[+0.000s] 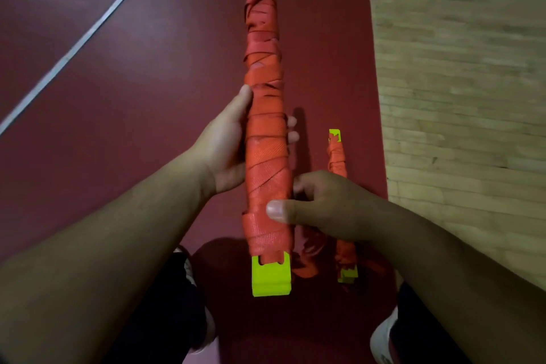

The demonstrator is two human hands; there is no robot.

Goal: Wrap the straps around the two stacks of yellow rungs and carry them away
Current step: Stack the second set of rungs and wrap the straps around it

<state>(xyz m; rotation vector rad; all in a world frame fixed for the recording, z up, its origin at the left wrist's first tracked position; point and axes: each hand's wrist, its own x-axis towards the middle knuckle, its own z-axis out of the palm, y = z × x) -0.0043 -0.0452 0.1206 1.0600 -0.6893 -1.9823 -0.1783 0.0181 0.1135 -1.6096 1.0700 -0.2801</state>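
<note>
A long stack of yellow rungs point(270, 278), wound almost end to end in orange strap point(263, 47), is held up in front of me, pointing away. My left hand point(224, 145) grips it around the middle, fingertips showing on its right side. My right hand point(319, 207) holds the near part, thumb pressed on the strap. A second strap-wrapped stack point(335, 151) lies on the floor to the right, partly hidden behind my right hand, with its yellow near end point(348, 275) showing.
The floor under me is dark red matting point(118, 97) crossed by white lines point(76, 44) at the left. Pale wooden flooring point(458, 68) runs along the right. My shoes point(384, 337) and dark trouser legs show at the bottom.
</note>
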